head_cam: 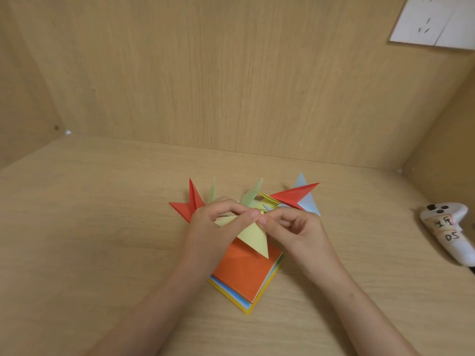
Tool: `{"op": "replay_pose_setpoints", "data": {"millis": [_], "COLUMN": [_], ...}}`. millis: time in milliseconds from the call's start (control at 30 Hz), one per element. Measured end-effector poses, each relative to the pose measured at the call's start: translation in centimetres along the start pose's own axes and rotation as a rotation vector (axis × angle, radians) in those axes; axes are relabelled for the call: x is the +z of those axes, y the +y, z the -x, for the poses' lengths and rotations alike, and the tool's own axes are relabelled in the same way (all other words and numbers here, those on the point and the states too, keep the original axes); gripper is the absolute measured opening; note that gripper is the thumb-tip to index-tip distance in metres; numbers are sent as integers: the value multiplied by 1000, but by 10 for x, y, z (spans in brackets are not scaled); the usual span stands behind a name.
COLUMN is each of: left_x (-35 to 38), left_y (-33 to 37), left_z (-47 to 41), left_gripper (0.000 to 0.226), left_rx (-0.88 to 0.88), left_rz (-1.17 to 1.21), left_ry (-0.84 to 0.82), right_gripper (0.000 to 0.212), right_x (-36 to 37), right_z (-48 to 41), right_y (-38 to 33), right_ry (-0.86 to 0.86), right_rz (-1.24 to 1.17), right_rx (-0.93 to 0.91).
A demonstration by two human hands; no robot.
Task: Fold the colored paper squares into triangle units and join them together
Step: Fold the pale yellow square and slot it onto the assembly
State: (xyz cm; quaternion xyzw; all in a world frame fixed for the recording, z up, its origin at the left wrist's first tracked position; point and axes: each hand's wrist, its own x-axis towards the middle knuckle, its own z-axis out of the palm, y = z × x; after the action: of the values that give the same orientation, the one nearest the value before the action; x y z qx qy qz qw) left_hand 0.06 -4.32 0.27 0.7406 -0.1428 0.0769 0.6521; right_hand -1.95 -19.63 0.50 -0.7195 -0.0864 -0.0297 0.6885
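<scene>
Your left hand [213,222] and right hand [290,224] meet fingertip to fingertip, each grip pinched shut on the pale yellow folded paper triangle [253,238], held just above the stack of coloured paper squares [244,273] with an orange sheet on top. Behind your hands, folded red, green and light blue triangle units [295,196] lie on the light wooden surface [102,227]. A white controller [447,232] rests far right.
</scene>
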Motion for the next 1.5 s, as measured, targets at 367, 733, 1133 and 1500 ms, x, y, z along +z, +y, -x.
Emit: {"op": "replay_pose_setpoints", "data": {"millis": [367,733,1133,1500], "left_x": [-3,-9,4,-6], "left_y": [3,1,-7,-29], "left_z": [-1,-6,-4,-5], "left_gripper": [10,9,12,31], "left_rx": [-29,-69,-56,34], "left_rz": [73,103,50,-551], "left_ry": [218,338,86,-51], "right_gripper": [16,14,10,9], "right_x": [-1,-12,-26,-45], "right_z": [1,0,-10,-11], "right_y": [-4,-3,6,20], "right_ry": [-127,-19,267,478], "right_rz": [70,109,7,634], "right_rx": [24,-20,-51,194]}}
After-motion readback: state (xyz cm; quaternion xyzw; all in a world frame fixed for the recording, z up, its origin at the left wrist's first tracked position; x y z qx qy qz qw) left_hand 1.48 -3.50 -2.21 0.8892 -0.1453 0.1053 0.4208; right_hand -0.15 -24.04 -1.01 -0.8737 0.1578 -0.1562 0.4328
